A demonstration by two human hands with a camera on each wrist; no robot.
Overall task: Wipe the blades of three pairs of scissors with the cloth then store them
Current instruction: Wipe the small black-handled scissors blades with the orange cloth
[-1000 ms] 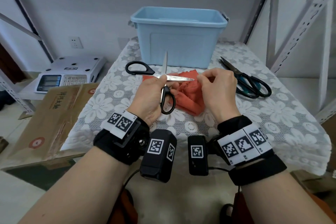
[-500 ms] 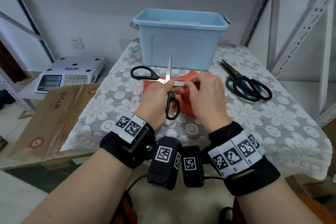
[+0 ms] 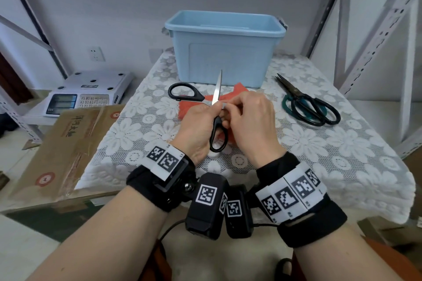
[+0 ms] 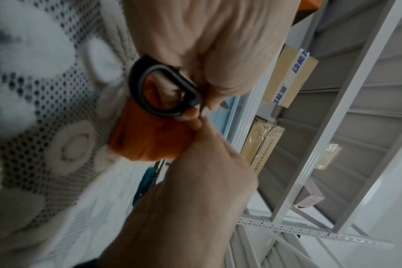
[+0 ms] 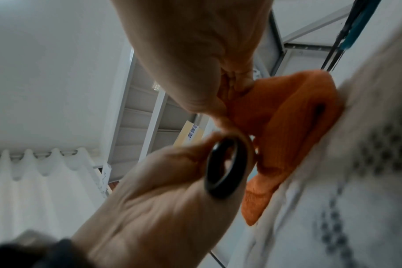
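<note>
- Our left hand (image 3: 196,130) grips the black-handled scissors (image 3: 215,118), held wide open above the bench (image 3: 342,148).
- Our right hand (image 3: 251,121) pinches the orange cloth (image 5: 287,127) round one blade.
- Two more scissors (image 3: 310,107) lie right of the blue bin (image 3: 225,52).

Three scissors (image 3: 213,107) (image 3: 303,104) (image 3: 318,109); one cloth (image 3: 189,110); one bin (image 3: 225,47); one scale (image 3: 88,90).

Your left hand (image 3: 198,131) grips the black-handled scissors (image 3: 214,107), wide open, one blade pointing up. Your right hand (image 3: 250,121) pinches the other blade over the orange cloth (image 3: 190,110). Two dark pairs (image 3: 308,104) lie right of the blue bin (image 3: 225,50).
</note>
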